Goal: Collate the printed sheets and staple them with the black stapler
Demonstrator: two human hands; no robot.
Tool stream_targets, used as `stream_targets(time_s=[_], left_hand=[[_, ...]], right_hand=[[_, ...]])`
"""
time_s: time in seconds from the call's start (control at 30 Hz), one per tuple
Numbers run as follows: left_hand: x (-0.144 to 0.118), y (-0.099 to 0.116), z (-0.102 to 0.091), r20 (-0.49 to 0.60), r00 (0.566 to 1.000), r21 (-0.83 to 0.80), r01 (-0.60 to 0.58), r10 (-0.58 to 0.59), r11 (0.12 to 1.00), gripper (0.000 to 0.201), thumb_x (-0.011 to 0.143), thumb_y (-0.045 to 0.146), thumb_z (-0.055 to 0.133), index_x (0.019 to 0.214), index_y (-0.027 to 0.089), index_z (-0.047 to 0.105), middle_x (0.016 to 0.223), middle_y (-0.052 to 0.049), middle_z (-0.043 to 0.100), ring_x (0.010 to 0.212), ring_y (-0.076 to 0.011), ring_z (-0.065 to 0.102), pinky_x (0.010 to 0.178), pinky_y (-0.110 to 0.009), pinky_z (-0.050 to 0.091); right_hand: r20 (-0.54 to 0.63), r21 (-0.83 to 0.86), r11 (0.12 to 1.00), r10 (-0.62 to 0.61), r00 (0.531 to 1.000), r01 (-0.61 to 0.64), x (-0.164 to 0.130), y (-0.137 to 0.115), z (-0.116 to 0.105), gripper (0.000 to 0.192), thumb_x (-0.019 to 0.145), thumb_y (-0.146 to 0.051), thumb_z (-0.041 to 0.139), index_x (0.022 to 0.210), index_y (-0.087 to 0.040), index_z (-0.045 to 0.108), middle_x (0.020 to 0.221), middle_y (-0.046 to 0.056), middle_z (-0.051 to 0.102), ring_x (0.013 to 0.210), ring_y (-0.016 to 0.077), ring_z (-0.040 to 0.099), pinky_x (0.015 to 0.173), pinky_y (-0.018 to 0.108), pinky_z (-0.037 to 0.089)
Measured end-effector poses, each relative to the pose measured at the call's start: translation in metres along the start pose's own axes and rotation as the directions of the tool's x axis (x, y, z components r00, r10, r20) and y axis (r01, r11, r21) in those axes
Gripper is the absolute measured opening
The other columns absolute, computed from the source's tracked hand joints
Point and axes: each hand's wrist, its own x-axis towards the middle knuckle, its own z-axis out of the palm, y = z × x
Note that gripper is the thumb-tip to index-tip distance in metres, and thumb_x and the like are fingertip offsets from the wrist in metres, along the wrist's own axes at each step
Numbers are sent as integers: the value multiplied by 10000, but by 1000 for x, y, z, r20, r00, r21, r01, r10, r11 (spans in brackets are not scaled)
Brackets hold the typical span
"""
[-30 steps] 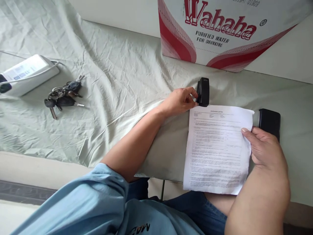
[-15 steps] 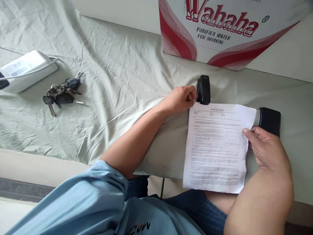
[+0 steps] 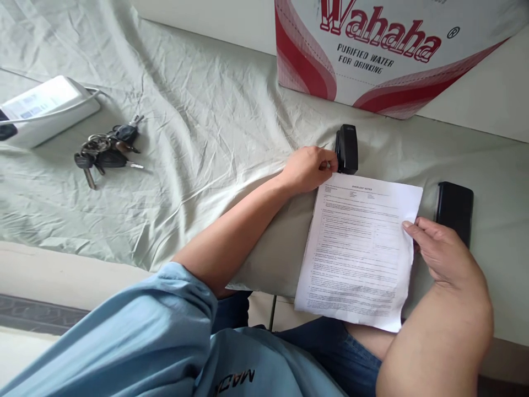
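Observation:
A printed sheet of paper (image 3: 359, 253), headed "OVERLEAF NOTES", lies tilted over the near edge of the cloth-covered surface and above my lap. Curled fingers of my left hand (image 3: 312, 167) pinch its top left corner, right beside a black stapler (image 3: 347, 149). The fingertips are partly hidden, and whether they touch the stapler is unclear. My right hand (image 3: 444, 245) grips the sheet's right edge, thumb on top and fingers underneath. Just beyond that hand lies a black rectangular object (image 3: 455, 209), like a phone or power bank, partly covered by the hand.
A large red and white water carton (image 3: 380, 71) stands at the back against the wall. On the left lie a bunch of keys (image 3: 108, 149) and a white box-shaped device (image 3: 53, 110) with a cable. Wrinkled pale green cloth (image 3: 198, 127) covers the surface.
The sheet has turned slightly about its top left corner, its lower end swinging left. My right hand has moved a little left with it. My left hand stays beside the stapler.

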Motion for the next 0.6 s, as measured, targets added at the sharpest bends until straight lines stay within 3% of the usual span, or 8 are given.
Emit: stream_targets(time_s=[0.17,0.3,0.43,0.53,0.6], left_hand=[[-1,-8,4,-58,995,22,-82,84,996,386,813,45,591,1032,234,846,767,10,722,741,-176,624,748,-323,470],[0,-10,5,-39,994,67,-98,101,993,383,890,70,558,996,230,888,975,-47,835,878,-200,711,865,-340,539],[-1,-10,8,-51,997,83,-57,61,995,451,958,88,542,1157,235,920,1131,-73,869,1010,-230,771,978,-372,580],[-3,-10,11,-140,989,30,-41,45,999,474,998,99,560,1333,218,875,1248,-94,862,1085,-238,798,1045,-391,610],[-3,-11,12,-207,975,-29,-91,83,995,505,1014,97,588,1435,238,828,1412,-105,826,1227,-251,803,1119,-407,624]], right_hand=[[27,-10,1000,-11,1000,11,3,0,0,486,661,-662,993,801,-275,734,825,-3,775,807,230,677,756,333,581],[5,50,999,-12,1000,12,4,1,1,498,654,-645,1022,756,-275,703,791,-17,740,768,209,628,691,319,536],[-111,88,991,-87,990,97,6,7,2,513,665,-650,1040,777,-267,716,743,-53,681,745,167,586,717,292,524],[-204,61,987,-133,970,148,9,10,0,531,692,-687,1013,811,-263,716,694,-70,632,689,148,532,667,288,472],[-237,59,987,-135,962,153,10,11,-1,542,673,-692,1010,808,-262,709,691,-61,645,676,153,543,644,296,454]])
